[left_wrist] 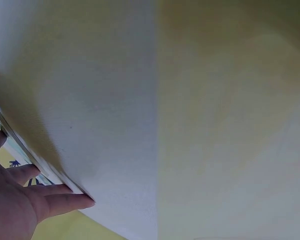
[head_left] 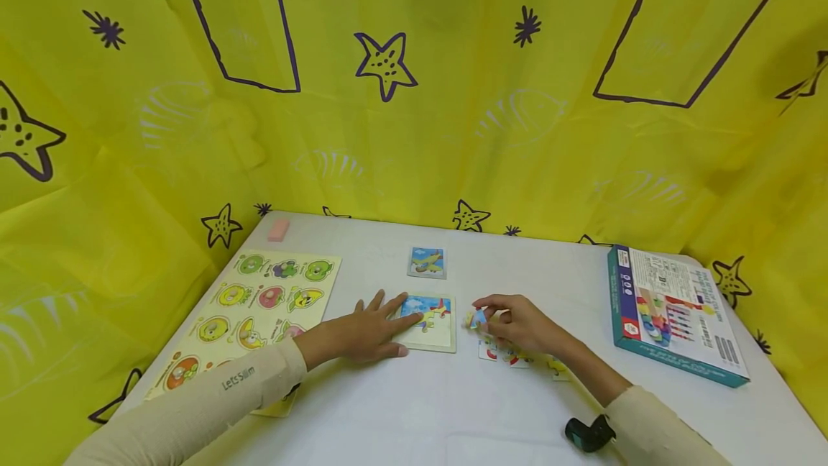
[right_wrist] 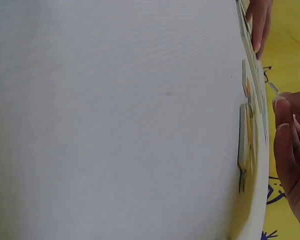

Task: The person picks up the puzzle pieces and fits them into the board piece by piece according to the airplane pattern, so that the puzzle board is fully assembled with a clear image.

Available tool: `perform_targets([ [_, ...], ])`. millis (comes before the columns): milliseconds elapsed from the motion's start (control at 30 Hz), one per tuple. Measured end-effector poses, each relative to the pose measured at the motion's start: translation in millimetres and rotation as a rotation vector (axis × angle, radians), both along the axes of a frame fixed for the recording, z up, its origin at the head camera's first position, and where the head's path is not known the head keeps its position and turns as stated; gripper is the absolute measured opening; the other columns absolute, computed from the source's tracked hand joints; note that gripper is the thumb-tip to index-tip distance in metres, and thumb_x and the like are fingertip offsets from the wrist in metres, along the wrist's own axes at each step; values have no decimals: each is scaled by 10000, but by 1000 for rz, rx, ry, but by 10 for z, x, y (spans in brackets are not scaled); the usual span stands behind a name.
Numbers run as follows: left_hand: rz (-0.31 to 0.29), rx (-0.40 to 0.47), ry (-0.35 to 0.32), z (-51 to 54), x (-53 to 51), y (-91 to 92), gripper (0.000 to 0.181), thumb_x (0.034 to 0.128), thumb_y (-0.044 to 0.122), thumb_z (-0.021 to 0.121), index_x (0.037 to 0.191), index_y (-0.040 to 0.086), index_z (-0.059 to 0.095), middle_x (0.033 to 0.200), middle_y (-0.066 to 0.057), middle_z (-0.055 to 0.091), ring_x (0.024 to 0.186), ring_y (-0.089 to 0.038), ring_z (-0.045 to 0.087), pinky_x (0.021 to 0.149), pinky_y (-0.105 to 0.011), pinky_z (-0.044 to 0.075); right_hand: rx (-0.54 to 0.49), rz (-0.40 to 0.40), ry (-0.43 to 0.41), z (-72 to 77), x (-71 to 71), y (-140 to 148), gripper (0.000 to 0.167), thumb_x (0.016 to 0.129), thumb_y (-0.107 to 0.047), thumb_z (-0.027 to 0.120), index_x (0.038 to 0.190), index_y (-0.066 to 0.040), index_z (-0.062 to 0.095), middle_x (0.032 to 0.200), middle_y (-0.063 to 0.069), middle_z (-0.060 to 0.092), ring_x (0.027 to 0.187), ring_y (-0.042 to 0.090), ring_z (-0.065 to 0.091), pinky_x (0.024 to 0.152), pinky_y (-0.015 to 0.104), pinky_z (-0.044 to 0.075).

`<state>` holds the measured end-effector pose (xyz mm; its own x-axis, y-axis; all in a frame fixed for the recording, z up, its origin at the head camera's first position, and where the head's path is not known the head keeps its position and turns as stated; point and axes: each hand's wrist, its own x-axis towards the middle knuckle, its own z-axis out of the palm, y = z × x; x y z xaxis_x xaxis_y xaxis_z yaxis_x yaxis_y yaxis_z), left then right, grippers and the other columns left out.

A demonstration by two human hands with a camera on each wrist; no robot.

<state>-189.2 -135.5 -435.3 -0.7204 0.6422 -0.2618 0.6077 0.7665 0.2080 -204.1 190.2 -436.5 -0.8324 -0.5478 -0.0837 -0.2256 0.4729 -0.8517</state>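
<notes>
A small square puzzle tray [head_left: 435, 337] lies mid-table, partly filled with airplane picture pieces along its top. My left hand [head_left: 370, 327] rests on its left side with fingers spread and straight, covering part of the picture. Just right of the tray, my right hand [head_left: 517, 322] pinches a puzzle piece [head_left: 477, 318] with blue and yellow on it, held above the table. In the right wrist view the piece [right_wrist: 273, 88] shows edge-on at the fingertips. Loose puzzle pieces [head_left: 488, 351] lie beneath and beside the right hand. Beyond the tray sits an airplane picture card [head_left: 427, 262].
A large fruit picture board [head_left: 259, 308] lies at the left, partly under the left forearm. A pink block [head_left: 279, 230] sits at the back left. At the right is a teal-edged box [head_left: 675, 315]. Yellow curtain [head_left: 440, 149] surrounds the white table [head_left: 401, 416].
</notes>
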Motion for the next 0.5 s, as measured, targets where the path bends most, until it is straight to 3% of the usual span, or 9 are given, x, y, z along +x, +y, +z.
perform_targets([
  [500, 7, -15, -2, -7, -12, 5, 646, 1015, 565, 467, 1587, 315, 304, 1683, -136, 163, 1482, -548, 183, 1089, -725, 293, -3, 48, 51, 2, -83, -222, 332, 902, -31, 705, 1218, 44, 637, 977, 146, 650, 584, 92, 541, 559, 198, 474],
])
